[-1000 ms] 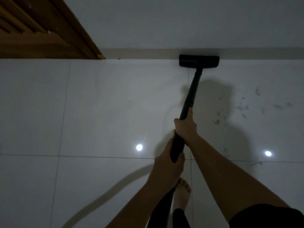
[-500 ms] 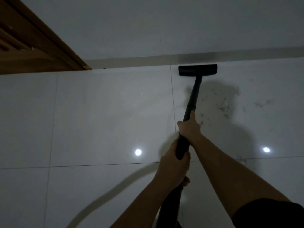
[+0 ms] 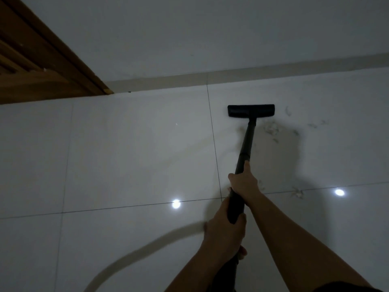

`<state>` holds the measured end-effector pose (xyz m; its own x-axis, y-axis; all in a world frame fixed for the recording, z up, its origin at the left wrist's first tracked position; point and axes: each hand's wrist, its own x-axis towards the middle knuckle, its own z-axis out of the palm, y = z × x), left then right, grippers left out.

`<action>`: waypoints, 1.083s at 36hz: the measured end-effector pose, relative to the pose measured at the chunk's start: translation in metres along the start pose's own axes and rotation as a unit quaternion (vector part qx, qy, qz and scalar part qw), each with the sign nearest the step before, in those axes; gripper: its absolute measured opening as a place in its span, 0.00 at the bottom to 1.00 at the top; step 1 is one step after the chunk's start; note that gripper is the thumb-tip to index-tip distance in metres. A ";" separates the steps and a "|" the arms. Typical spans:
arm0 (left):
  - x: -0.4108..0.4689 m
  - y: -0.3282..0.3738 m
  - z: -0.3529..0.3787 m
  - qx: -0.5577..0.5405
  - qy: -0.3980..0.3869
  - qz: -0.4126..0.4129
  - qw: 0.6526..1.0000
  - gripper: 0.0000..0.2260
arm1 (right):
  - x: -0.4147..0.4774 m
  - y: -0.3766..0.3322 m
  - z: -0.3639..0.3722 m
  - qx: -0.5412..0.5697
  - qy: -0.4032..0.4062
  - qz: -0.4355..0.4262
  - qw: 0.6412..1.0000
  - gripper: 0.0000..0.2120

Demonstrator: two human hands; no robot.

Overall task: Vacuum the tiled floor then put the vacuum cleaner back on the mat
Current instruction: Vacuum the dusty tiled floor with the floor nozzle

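Black wand (image 3: 245, 148) slants down to the floor head (image 3: 251, 111), flat on pale tile (image 3: 126, 154) beside hair tufts (image 3: 271, 129); right hand (image 3: 244, 183) wrapped high steers, left hand (image 3: 225, 234) clenched lower pushes; no mat visible

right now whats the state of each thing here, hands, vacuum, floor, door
left hand: closed around the lower part of the vacuum wand
right hand: closed around the wand higher up
vacuum wand: held tilted, running down to the floor
vacuum head: flat on the tile, clear of the wall
tiled floor: glossy, with dust and hair clumps right of the head
wooden door: only a corner shows, cannot tell if open
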<state>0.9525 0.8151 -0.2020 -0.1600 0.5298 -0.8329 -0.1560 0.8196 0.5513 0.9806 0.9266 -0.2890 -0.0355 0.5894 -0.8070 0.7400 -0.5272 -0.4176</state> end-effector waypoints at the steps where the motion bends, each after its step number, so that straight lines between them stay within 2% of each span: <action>1: -0.003 -0.004 0.002 0.000 0.001 0.000 1.000 0.21 | -0.003 0.005 0.001 -0.002 0.001 -0.001 1.000 0.37; 11: -0.051 -0.046 0.032 -0.024 -0.010 0.005 1.000 0.09 | -0.041 0.064 0.005 0.011 0.001 0.024 1.000 0.38; 15: -0.065 -0.059 0.047 -0.016 -0.010 0.015 1.000 0.08 | -0.056 0.086 0.002 0.027 -0.004 0.031 0.999 0.37; 21: -0.082 -0.077 0.071 -0.033 -0.014 0.012 0.999 0.11 | -0.070 0.114 -0.005 0.029 -0.011 0.029 0.999 0.38; 25: -0.094 -0.088 0.086 -0.050 -0.007 0.007 0.999 0.08 | -0.079 0.128 -0.012 0.024 -0.010 0.017 1.000 0.38; 31: -0.105 -0.095 0.099 -0.022 0.024 0.049 0.998 0.18 | -0.091 0.135 -0.025 0.036 -0.006 -0.015 0.999 0.38; 39: -0.110 -0.102 0.106 -0.033 0.022 0.034 0.999 0.17 | -0.096 0.143 -0.026 0.014 -0.018 0.001 1.000 0.39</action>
<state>1.0897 0.6965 -0.1720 -0.2144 0.5726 -0.7913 -0.2072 0.7650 0.6097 1.1073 0.8102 -0.2609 -0.0590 0.5669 -0.8217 0.7209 -0.5452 -0.4279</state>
